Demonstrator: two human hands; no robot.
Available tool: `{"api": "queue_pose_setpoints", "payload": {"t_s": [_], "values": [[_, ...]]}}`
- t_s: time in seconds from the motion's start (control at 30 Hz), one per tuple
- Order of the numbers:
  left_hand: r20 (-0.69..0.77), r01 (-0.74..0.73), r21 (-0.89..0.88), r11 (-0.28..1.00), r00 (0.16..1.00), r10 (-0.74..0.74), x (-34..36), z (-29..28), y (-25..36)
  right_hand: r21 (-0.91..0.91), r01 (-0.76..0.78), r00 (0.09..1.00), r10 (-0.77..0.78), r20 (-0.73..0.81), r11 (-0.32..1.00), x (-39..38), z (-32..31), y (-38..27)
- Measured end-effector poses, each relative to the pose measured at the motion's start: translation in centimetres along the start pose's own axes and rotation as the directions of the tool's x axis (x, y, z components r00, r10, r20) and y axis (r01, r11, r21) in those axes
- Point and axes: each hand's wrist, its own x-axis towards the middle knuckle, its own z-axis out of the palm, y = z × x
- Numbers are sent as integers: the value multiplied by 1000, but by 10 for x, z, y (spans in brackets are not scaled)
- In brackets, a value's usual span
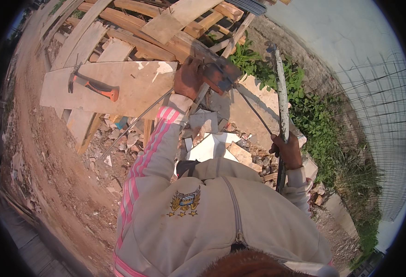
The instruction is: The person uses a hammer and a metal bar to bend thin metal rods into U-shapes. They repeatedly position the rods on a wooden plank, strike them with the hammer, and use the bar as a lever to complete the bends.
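Observation:
My left hand (189, 77) is closed round a thin steel rod (138, 120), beside a reddish-brown block (221, 77) on the timber. The block and the fingertips are slightly blurred. From the block, a dark thin rod (256, 108) slants down to my right hand (287, 150), whose fingers are closed on its end. I cannot tell whether both rod stretches are one piece. A pole with flaking white paint (281, 94) runs upright past my right hand; whether the palm also grips it is hidden. To the left, a claw hammer (92, 85) with an orange and black handle lies on a board (133, 90).
Stacked planks and beams (143, 27) fill the far side. Broken rubble and tile pieces (212, 143) cover the ground before me. Green weeds (323, 124) and wire mesh (378, 101) line the pale wall (332, 27) at right. A dirt track (41, 152) runs along the left.

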Motion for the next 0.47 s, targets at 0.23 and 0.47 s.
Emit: {"api": "queue_pose_setpoints", "payload": {"t_s": [0.23,0.47], "values": [[-7,14,9,1000,1000,-14,9,-1,-2,167,-17,996,1,92,986,-3,3,18],[40,-148,-65,987,988,151,15,0,-18,128,-24,981,-1,193,992,-12,6,20]]}}
